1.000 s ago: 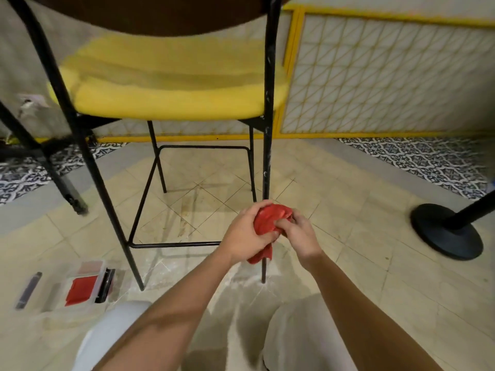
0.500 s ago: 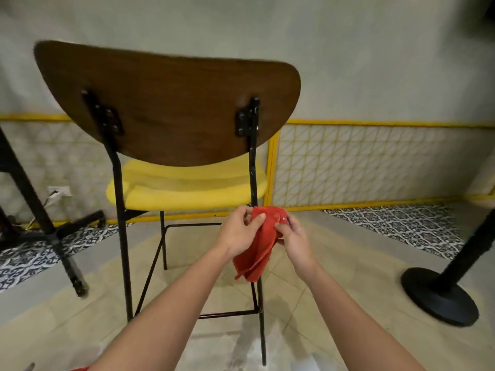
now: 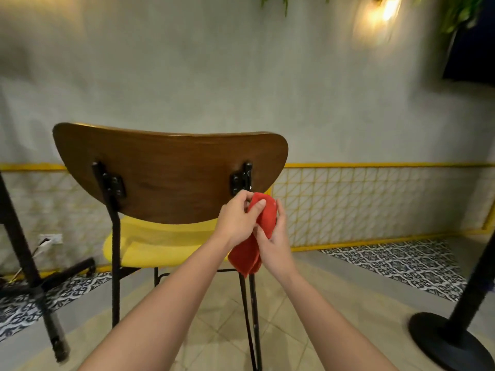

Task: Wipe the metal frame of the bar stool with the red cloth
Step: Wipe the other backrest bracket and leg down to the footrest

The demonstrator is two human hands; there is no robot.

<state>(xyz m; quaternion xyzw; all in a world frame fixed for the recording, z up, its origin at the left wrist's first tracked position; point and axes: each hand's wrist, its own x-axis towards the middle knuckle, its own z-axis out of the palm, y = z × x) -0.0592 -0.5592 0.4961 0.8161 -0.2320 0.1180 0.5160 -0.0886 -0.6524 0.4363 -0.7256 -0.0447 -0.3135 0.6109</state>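
Higher up the bar stool frame now, left hand and right hand pinch one red cloth between curled fingers, hanging vertically.

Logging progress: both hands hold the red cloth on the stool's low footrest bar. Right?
Not the footrest bar. In the head view both the left hand and right hand hold the red cloth high on the black rear upright, just under the backrest bracket.
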